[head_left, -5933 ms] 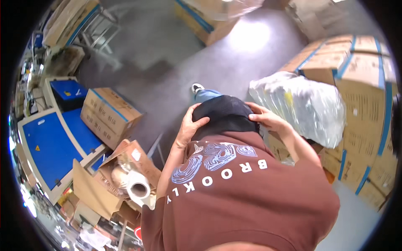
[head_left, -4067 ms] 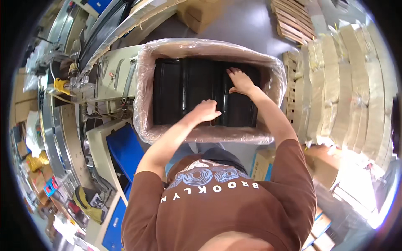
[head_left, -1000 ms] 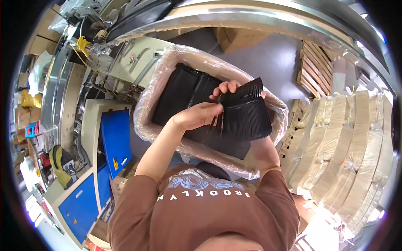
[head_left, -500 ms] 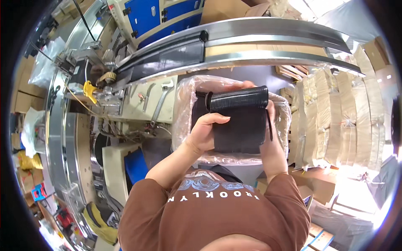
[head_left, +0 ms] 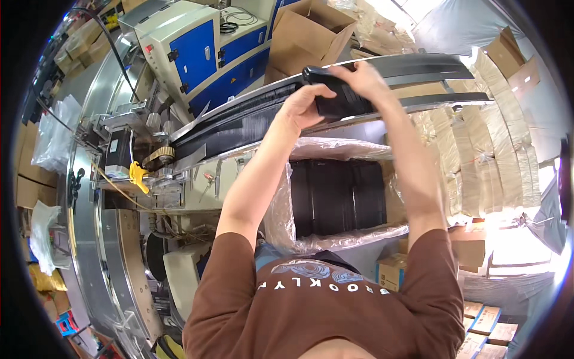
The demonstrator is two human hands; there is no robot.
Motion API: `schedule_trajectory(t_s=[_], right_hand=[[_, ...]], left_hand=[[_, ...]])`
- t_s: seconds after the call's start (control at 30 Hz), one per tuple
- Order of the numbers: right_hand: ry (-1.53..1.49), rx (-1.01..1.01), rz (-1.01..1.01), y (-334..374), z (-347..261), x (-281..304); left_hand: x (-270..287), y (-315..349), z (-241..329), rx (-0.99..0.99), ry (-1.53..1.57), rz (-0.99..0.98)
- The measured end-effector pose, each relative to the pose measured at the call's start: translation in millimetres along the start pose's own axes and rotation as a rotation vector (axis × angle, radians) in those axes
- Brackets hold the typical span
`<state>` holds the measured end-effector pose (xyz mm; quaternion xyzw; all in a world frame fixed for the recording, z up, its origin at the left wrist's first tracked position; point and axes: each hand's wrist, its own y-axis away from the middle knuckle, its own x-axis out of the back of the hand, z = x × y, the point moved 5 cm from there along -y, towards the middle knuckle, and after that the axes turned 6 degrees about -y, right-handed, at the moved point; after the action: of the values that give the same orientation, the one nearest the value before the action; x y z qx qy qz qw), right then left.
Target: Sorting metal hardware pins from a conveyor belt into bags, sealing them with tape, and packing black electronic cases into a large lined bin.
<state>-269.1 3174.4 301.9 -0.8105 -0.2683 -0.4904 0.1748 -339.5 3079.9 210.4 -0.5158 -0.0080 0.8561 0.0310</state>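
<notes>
Over the long metal channel, both my hands are at a stack of flat black pieces with a thick rounded edge along its far side. My left hand grips its left end, thumb on top and the other fingers partly hidden. My right hand is wrapped over its far right part, slightly blurred. More black ribbed strips lie in the channel to the left. Closer to me, a box with a clear plastic liner holds glossy black pieces laid side by side.
A machine with rollers and a yellow-handled part stands left. Beyond the channel are blue-doored cabinets and an open cardboard box. Plastic-wrapped stacks are at the right. Tools lie on a pale surface beside the lined box.
My hands have moved away from me, from above the lined box to the channel. The black pieces in the box are now uncovered, and strips extend farther along the channel.
</notes>
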Motion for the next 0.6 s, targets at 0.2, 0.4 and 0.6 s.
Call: schedule_trajectory(t_s=[0.2,0.4,0.6], right_hand=[[0.361,-0.082,0.228,27,-32,-31],[0.516,0.095,0.538,36,-22,-51],[0.057,0.361,0.511,53,-17,-24]], left_hand=[[18,15,12,-0.066,0.014,-0.131],[3,93,-2,-0.559,-1.562,0.383],[4,91,-37,-0.71,-2.206,0.521]])
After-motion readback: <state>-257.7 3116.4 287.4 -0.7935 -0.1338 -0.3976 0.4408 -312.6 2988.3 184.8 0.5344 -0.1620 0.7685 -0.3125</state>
